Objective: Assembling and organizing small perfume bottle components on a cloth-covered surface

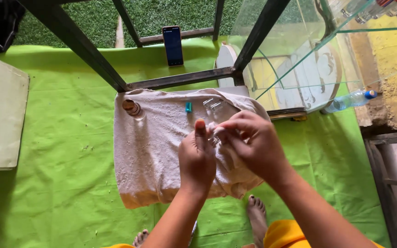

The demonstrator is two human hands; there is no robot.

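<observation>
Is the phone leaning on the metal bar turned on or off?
On. The phone stands upright against the metal frame, and its screen glows dark blue with a small lit strip at the top.

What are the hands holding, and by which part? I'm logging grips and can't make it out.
Both hands, left hand and right hand, pinch a small clear item at their fingertips; which part cannot be told.

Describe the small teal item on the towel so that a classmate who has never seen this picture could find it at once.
Start at the pale towel spread over the green sheet. Near its top edge, right of the small brown-capped jar and left of the clear glass vials, lies the small teal piece. It is the only blue-green thing on the towel; its neighbours are clear or brown.
</observation>
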